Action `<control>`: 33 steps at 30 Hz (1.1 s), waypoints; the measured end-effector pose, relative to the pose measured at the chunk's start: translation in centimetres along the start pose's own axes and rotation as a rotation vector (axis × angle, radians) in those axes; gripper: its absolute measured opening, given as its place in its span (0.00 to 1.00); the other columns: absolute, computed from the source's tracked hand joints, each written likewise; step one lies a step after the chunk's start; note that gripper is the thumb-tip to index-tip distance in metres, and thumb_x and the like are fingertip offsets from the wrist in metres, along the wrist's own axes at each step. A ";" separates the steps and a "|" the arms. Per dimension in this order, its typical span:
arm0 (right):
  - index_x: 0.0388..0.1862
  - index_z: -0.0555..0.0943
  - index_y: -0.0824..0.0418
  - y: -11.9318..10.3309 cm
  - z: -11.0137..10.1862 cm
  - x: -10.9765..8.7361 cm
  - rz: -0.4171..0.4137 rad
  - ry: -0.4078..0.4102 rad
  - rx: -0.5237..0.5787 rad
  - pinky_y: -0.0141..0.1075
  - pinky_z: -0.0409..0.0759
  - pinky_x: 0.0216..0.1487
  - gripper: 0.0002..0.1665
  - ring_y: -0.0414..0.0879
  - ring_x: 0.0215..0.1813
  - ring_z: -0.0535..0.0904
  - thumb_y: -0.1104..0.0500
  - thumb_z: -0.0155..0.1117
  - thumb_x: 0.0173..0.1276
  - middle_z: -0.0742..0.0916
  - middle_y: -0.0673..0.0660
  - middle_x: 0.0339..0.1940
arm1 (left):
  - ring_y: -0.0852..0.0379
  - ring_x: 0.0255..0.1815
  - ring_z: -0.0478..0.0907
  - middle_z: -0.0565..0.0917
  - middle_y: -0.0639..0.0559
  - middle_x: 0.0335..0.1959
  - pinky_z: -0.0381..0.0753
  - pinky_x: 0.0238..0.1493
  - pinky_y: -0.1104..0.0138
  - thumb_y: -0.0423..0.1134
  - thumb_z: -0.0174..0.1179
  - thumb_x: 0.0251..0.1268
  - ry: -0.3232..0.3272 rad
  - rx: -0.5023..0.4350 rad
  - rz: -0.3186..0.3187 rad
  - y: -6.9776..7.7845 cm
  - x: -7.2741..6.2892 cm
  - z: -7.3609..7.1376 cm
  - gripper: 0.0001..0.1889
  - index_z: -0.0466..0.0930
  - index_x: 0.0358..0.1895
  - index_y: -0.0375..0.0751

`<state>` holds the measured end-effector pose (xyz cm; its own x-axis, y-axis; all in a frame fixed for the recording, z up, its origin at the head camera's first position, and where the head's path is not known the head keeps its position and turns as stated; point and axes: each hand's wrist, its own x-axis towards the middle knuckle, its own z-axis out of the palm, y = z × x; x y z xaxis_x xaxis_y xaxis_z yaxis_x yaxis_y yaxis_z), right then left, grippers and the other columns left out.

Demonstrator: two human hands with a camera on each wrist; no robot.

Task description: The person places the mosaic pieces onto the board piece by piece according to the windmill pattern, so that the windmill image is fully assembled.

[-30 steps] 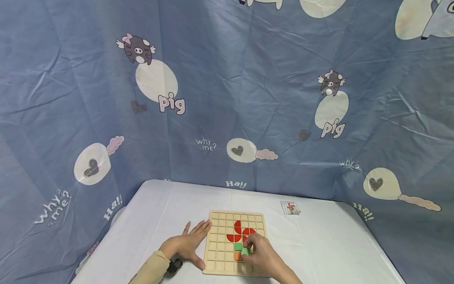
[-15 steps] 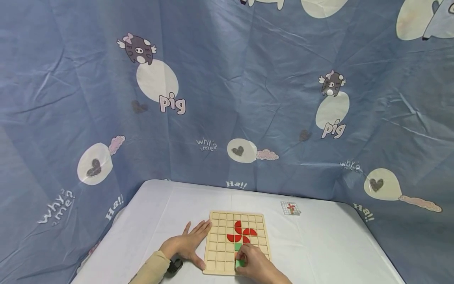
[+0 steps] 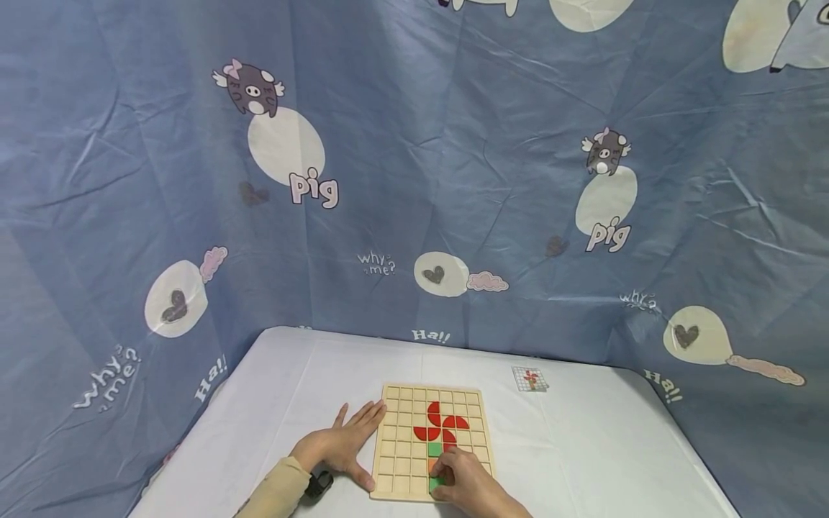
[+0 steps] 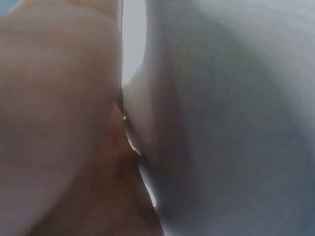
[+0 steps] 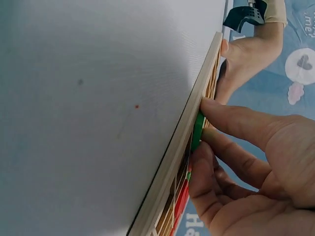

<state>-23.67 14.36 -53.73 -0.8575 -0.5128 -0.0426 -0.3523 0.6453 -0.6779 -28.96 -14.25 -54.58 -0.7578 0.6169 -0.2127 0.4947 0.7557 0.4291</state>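
Observation:
A wooden grid board (image 3: pixel 398 432) lies on the white table. My left hand (image 3: pixel 346 442) rests along its left edge with fingers and thumb spread. Over the board's near part, my right hand (image 3: pixel 469 478) pinches a green square tile (image 5: pixel 198 130) between thumb and fingers, right at the near rim. An orange tile (image 3: pixel 432 465), partly hidden by the fingers, lies just beyond it, followed by another green tile (image 3: pixel 435 450). Farther up, red quarter-round pieces (image 3: pixel 426 434) form a pinwheel. The left wrist view is mostly blurred skin and a pale surface.
A small card (image 3: pixel 531 379) printed with a red pinwheel pattern on a grid lies on the white tablecloth (image 3: pixel 583 446), beyond the board's right corner. Blue curtains (image 3: pixel 388 144) with pig prints stand behind and on both sides.
My right hand has carried the green tile toward the near edge of the board, down to the cell below the orange tile. My left hand has stayed still.

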 end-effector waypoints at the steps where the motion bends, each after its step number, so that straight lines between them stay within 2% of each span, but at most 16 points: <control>1: 0.32 0.83 0.57 0.0 0.0 0.0 -0.006 0.001 0.001 0.25 0.72 0.27 0.10 0.31 0.27 0.70 0.62 0.76 0.51 0.79 0.42 0.26 | 0.41 0.80 0.33 0.36 0.41 0.80 0.28 0.72 0.34 0.68 0.70 0.38 0.001 0.002 -0.001 0.0 0.0 0.0 0.70 0.34 0.77 0.37; 12: 0.32 0.87 0.61 -0.1 -0.4 -0.1 -0.032 -0.011 -0.049 0.24 0.75 0.28 0.09 0.29 0.27 0.72 0.69 0.73 0.51 0.82 0.44 0.27 | 0.41 0.80 0.33 0.37 0.41 0.80 0.28 0.72 0.34 0.67 0.71 0.40 0.003 0.007 -0.002 0.1 -0.1 0.0 0.70 0.34 0.77 0.37; 19: 0.32 0.87 0.61 -0.1 -0.2 -0.2 -0.026 0.008 -0.071 0.23 0.74 0.27 0.09 0.28 0.27 0.71 0.69 0.75 0.50 0.80 0.43 0.26 | 0.41 0.80 0.33 0.36 0.41 0.80 0.28 0.72 0.34 0.67 0.70 0.40 0.003 0.000 0.002 0.2 -0.2 0.0 0.70 0.34 0.77 0.37; 30: 0.32 0.87 0.62 -0.2 -0.3 -0.4 -0.076 0.009 -0.087 0.23 0.74 0.27 0.09 0.28 0.28 0.71 0.69 0.74 0.50 0.82 0.44 0.27 | 0.40 0.80 0.33 0.37 0.40 0.80 0.28 0.71 0.33 0.67 0.70 0.40 0.006 0.004 0.002 0.3 -0.4 0.0 0.70 0.34 0.77 0.37; 33: 0.33 0.86 0.61 -0.4 -0.4 -0.6 -0.085 0.020 -0.093 0.23 0.73 0.27 0.09 0.28 0.28 0.70 0.66 0.75 0.51 0.82 0.44 0.27 | 0.40 0.80 0.33 0.36 0.40 0.80 0.28 0.71 0.33 0.67 0.70 0.40 0.002 0.001 0.002 0.3 -0.3 0.0 0.70 0.33 0.77 0.37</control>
